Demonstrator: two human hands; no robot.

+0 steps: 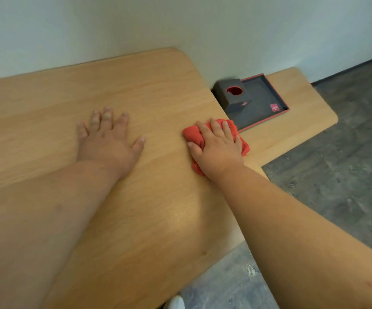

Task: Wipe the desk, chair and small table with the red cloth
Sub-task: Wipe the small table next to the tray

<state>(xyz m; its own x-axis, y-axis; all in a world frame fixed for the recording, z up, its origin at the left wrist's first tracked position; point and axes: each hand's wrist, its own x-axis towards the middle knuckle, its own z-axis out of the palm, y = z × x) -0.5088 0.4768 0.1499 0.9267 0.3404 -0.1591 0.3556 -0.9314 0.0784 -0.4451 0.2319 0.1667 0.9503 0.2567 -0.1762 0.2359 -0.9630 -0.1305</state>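
The wooden desk fills the left and middle of the head view. My right hand presses the crumpled red cloth onto the desk near its right edge, fingers spread over the cloth and thumb curled at its left side. My left hand rests flat on the desk, fingers spread, to the left of the cloth. A lower small wooden table stands beyond the desk's right edge, against the wall.
A dark tray with a red rim sits on the small table, holding a dark tissue box with a round red opening. Grey floor lies to the right. A white shoe tip shows at the bottom.
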